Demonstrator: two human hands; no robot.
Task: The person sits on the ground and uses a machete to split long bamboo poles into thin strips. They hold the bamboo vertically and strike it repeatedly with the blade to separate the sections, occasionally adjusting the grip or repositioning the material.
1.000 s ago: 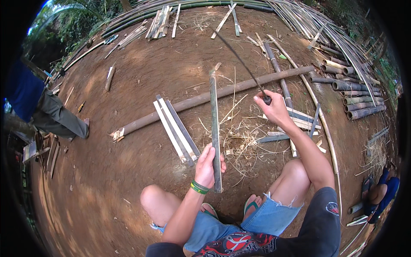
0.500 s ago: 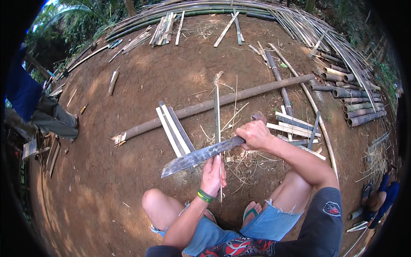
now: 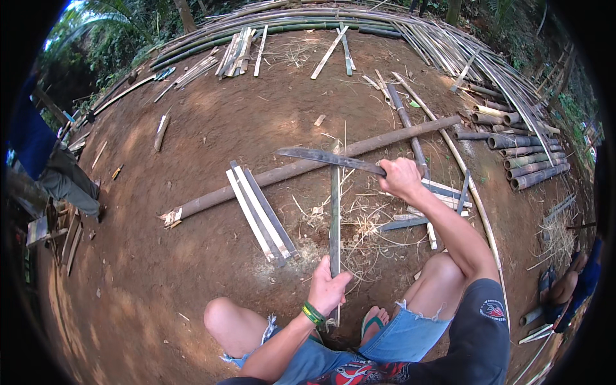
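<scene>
My right hand (image 3: 401,178) is closed round the handle of a machete (image 3: 314,156), its long dark blade pointing left. The blade crosses the far end of a split bamboo strip (image 3: 335,218); whether it bites into it I cannot tell. Lower down, my left hand (image 3: 328,287) grips that strip near its near end, keeping it lengthwise in front of me between my knees. Beyond the strip lies a long round pole (image 3: 276,174) on the dirt. Several cut bamboo strips (image 3: 260,215) rest against the pole to the left of my hands.
More strips (image 3: 443,192) and shavings (image 3: 362,231) lie to the right. Stacked bamboo tubes (image 3: 536,160) stand at far right, long bamboo poles (image 3: 282,27) along the back. A person in grey trousers (image 3: 70,179) is at left; another person (image 3: 581,282) sits at right.
The machete has moved from just above my left hand out to the strip's far end, my right hand going up and right. My left hand has shifted slightly nearer along the strip.
</scene>
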